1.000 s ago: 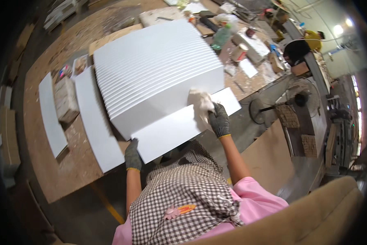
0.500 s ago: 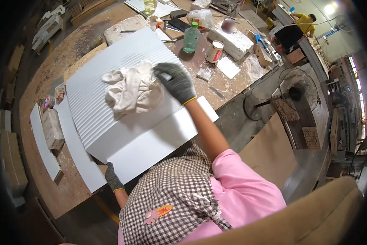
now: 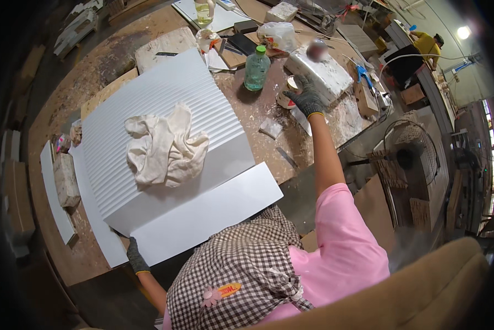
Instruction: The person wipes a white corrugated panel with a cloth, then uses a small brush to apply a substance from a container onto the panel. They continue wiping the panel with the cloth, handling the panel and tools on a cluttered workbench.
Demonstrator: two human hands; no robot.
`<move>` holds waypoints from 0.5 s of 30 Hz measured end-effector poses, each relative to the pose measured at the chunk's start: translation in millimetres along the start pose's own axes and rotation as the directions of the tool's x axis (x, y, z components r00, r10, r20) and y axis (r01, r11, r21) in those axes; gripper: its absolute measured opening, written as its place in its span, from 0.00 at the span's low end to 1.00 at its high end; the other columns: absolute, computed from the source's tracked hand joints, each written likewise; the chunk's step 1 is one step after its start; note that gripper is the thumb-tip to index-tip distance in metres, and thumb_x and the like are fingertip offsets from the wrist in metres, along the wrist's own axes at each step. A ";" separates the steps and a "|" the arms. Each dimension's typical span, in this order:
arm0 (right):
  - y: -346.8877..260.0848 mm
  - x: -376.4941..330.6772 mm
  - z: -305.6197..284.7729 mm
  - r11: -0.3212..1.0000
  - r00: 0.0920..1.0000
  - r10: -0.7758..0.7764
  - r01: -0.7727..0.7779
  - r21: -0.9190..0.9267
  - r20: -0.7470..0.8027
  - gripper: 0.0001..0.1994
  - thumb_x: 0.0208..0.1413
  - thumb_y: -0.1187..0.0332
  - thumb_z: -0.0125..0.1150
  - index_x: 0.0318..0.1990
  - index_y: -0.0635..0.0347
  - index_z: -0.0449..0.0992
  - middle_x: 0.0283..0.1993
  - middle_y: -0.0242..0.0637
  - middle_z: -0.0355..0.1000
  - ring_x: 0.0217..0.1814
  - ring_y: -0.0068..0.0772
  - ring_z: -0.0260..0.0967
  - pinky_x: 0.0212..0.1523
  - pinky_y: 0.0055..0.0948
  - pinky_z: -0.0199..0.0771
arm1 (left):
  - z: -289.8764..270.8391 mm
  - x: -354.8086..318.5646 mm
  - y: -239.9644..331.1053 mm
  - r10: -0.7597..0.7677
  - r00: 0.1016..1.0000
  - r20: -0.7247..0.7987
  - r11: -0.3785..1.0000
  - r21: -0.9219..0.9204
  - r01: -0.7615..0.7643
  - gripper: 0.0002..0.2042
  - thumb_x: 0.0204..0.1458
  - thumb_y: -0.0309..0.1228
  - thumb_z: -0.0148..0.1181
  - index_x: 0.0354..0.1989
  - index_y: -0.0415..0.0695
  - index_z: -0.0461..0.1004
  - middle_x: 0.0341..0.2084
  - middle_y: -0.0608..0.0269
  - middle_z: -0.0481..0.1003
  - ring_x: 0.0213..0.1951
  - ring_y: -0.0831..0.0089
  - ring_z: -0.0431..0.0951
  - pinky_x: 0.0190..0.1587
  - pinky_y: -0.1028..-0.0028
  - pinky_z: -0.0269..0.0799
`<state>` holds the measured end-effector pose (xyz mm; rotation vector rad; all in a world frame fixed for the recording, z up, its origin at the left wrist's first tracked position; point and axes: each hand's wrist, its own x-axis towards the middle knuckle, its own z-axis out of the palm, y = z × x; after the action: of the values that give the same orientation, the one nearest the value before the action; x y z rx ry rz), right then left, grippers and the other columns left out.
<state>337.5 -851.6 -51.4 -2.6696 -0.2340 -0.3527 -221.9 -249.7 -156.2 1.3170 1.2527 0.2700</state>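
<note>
My right hand, in a dark grey glove, is around a small white and red can, thumb and fingers on either side of it. My left hand, gloved alike, is at the near left corner of a smooth white board, its fingers together at the edge and partly hidden. Beside that board lies a white ribbed panel with a plain grey-white strip along its near side. A crumpled off-white cloth rests on the ribs, touched by neither hand.
A green-capped bottle stands left of the can. White-wrapped blocks and a plastic bag are behind. A flat metal strip lies on the stained worktable. A fan stands to the right; a person in yellow is far off.
My right hand has left the cloth and moved right to the can. The cloth now lies a little lower and looser on the panel. My left hand stays at the board's corner.
</note>
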 end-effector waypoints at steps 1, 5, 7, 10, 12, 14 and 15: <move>-6.9 1.2 -1.9 1.000 1.000 -0.005 0.005 0.005 0.004 0.41 0.37 0.52 0.74 0.61 0.57 0.66 0.67 0.55 0.55 0.68 0.54 0.54 0.65 0.40 0.59 | 0.0 -4.2 2.6 -0.010 1.000 0.001 1.000 0.021 0.010 0.26 0.54 0.51 0.58 0.45 0.36 0.76 0.36 0.61 0.77 0.34 0.69 0.76 0.39 0.72 0.74; -16.4 11.7 -10.2 0.974 0.997 0.059 -0.049 0.223 -0.042 0.33 0.39 0.59 0.72 0.53 0.65 0.70 0.52 0.49 0.70 0.57 0.48 0.67 0.58 0.39 0.66 | 9.1 -13.0 12.5 0.006 1.000 -0.012 0.997 0.077 -0.005 0.22 0.57 0.45 0.55 0.44 0.34 0.77 0.36 0.62 0.76 0.37 0.72 0.75 0.43 0.72 0.71; -71.1 4.0 -37.7 0.989 0.935 -0.138 0.147 0.001 -0.327 0.29 0.39 0.60 0.72 0.50 0.64 0.71 0.49 0.47 0.72 0.51 0.47 0.70 0.55 0.38 0.68 | -10.0 -5.8 3.3 0.058 0.997 -0.047 0.993 0.109 -0.052 0.22 0.57 0.45 0.55 0.44 0.34 0.77 0.36 0.63 0.76 0.37 0.72 0.75 0.43 0.72 0.71; -123.3 -19.8 -37.8 0.921 0.917 -0.112 0.240 0.308 -0.382 0.29 0.38 0.62 0.74 0.50 0.59 0.72 0.46 0.45 0.71 0.48 0.46 0.69 0.52 0.40 0.69 | -5.4 -0.4 -0.3 0.085 0.996 -0.026 0.986 0.146 -0.080 0.22 0.57 0.46 0.55 0.44 0.35 0.77 0.36 0.63 0.76 0.38 0.72 0.75 0.44 0.72 0.71; -145.6 -33.1 -5.5 0.906 0.938 -0.211 0.294 0.305 -0.277 0.29 0.41 0.62 0.73 0.53 0.55 0.69 0.49 0.45 0.69 0.52 0.48 0.67 0.54 0.41 0.68 | -0.9 -6.0 5.6 0.060 0.998 -0.024 0.990 0.127 -0.056 0.22 0.57 0.46 0.55 0.44 0.35 0.77 0.36 0.63 0.76 0.38 0.72 0.75 0.44 0.72 0.71; -143.0 -39.1 28.3 0.948 0.974 -0.162 0.199 0.248 -0.160 0.33 0.40 0.57 0.72 0.56 0.53 0.68 0.52 0.49 0.67 0.55 0.52 0.64 0.56 0.44 0.65 | 5.6 -8.9 11.0 0.041 0.999 -0.009 0.992 0.121 -0.040 0.22 0.57 0.46 0.55 0.44 0.35 0.77 0.37 0.63 0.76 0.38 0.72 0.75 0.44 0.72 0.71; -142.3 -37.6 33.0 0.947 0.985 -0.153 0.169 0.273 -0.079 0.34 0.40 0.55 0.71 0.57 0.52 0.68 0.53 0.50 0.67 0.56 0.52 0.64 0.56 0.45 0.64 | 6.7 -9.1 11.7 0.037 0.999 -0.009 0.993 0.116 -0.035 0.22 0.57 0.46 0.55 0.44 0.35 0.77 0.37 0.63 0.76 0.38 0.72 0.75 0.44 0.72 0.71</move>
<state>277.4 -714.3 -34.2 -2.3652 -0.4521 -0.4134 -214.6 -256.6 -143.4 1.4406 1.2708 0.2331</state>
